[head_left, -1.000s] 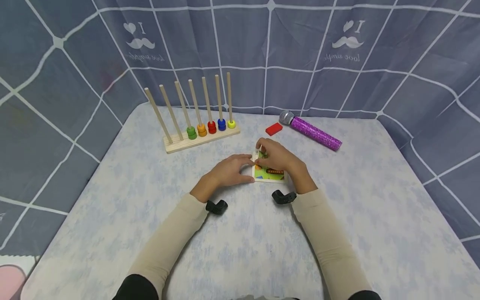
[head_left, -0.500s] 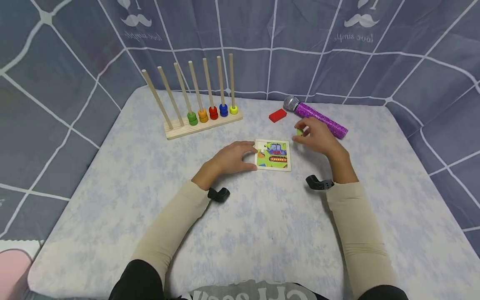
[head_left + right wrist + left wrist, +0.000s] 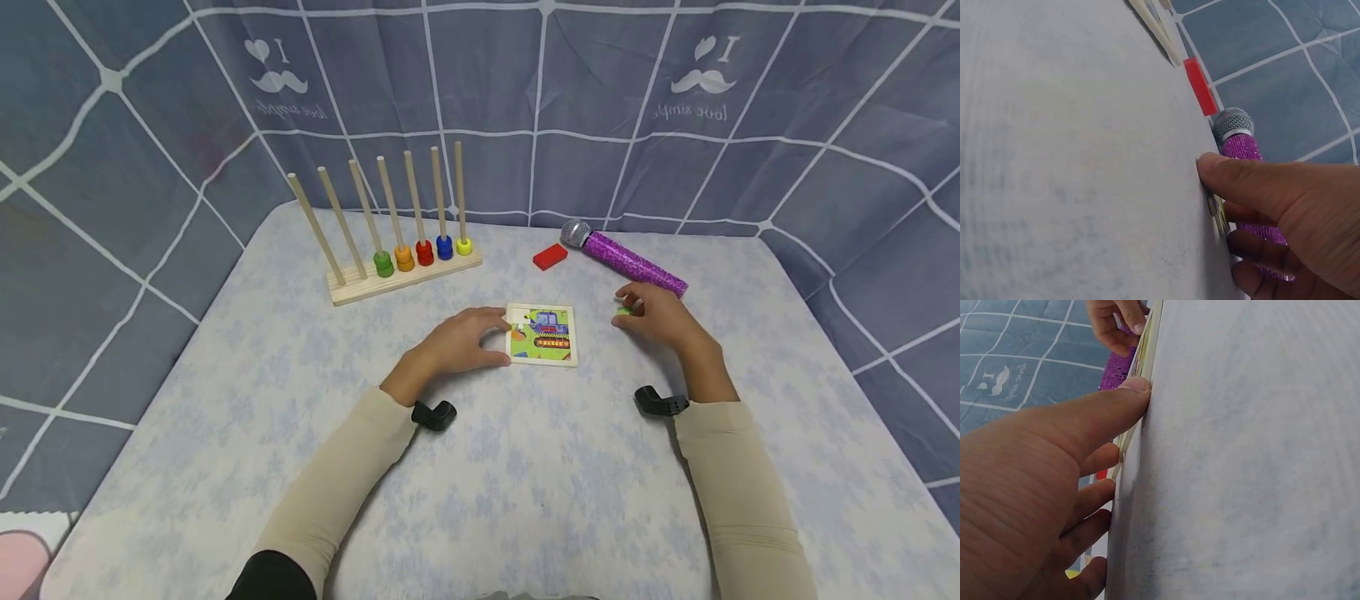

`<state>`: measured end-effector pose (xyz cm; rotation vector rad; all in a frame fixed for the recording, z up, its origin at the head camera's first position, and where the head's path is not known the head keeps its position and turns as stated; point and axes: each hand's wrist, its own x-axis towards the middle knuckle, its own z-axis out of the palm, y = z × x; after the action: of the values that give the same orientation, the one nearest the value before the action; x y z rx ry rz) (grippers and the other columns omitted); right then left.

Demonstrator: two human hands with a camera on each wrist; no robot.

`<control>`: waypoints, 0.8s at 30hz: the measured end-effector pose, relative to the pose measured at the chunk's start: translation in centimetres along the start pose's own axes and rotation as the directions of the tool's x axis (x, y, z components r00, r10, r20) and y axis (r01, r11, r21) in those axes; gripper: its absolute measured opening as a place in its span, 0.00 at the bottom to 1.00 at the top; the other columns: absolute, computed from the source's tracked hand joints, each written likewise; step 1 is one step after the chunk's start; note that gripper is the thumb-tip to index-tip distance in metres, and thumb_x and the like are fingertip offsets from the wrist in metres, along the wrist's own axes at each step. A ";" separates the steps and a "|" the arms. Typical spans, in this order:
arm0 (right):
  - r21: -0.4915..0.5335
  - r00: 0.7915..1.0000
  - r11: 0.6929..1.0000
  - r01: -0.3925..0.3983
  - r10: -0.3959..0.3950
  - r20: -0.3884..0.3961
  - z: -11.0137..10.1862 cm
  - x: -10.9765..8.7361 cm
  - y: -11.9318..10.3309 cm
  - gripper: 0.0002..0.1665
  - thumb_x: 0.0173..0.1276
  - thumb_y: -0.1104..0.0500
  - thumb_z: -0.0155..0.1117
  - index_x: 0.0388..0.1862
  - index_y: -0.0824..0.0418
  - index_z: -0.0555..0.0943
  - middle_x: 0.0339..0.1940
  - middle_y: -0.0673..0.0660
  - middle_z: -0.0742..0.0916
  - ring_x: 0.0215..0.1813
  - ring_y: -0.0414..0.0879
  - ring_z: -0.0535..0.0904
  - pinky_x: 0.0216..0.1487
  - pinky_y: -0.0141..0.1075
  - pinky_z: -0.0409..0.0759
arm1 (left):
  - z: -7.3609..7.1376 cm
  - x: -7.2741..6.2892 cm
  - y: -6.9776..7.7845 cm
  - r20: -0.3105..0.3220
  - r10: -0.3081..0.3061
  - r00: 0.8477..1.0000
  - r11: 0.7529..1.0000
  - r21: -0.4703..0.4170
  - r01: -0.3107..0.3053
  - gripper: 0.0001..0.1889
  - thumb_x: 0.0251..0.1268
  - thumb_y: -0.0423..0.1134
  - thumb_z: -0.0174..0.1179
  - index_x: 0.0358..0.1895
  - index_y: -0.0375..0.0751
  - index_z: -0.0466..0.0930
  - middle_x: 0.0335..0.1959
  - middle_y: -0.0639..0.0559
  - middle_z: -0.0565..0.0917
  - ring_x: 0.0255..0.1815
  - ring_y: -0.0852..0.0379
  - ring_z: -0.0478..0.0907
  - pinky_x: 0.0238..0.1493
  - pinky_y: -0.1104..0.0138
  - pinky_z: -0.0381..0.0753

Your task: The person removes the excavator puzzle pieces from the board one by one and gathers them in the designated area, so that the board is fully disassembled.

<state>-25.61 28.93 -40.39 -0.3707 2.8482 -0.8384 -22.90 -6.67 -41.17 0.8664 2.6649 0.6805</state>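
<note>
A small square picture puzzle [image 3: 551,342] with a pale wooden frame and a digger-like vehicle picture lies mid-table. My left hand [image 3: 467,342] rests at its left edge, thumb at the near corner and fingers along the side, loosely bent. In the left wrist view the thumb [image 3: 1104,412] touches the frame's rim. Right of the puzzle, my right hand [image 3: 660,317] pinches a small green puzzle piece [image 3: 623,311] between thumb and fingers. The right wrist view shows this thin piece [image 3: 1219,212] edge-on, close over the tabletop, partly hidden by the fingers.
A purple glitter microphone [image 3: 626,258] lies just behind my right hand. Beside its head is a red block [image 3: 551,257]. At the back left stands a wooden peg rack [image 3: 405,281] with coloured rings on several tall pegs. A grey grid-patterned curtain [image 3: 487,92] hangs behind the table.
My right hand has lifted away from the puzzle, carrying the green piece right and then down toward the table near the microphone. My left hand has stayed at the frame's edge.
</note>
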 end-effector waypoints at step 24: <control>-0.189 0.926 0.920 0.344 -0.299 0.231 3.3 2.7 -11.0 0.25 0.73 0.72 0.56 0.65 0.56 0.81 0.56 0.64 0.81 0.58 0.61 0.75 0.61 0.56 0.73 | 0.0 -0.8 0.8 -0.036 0.022 0.999 1.000 0.011 -0.022 0.28 0.65 0.54 0.69 0.64 0.45 0.79 0.75 0.47 0.68 0.75 0.48 0.62 0.72 0.52 0.61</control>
<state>-25.42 17.51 -37.27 -0.9225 2.7361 -0.4837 -21.90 -6.59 -40.73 0.8956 2.6968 0.6942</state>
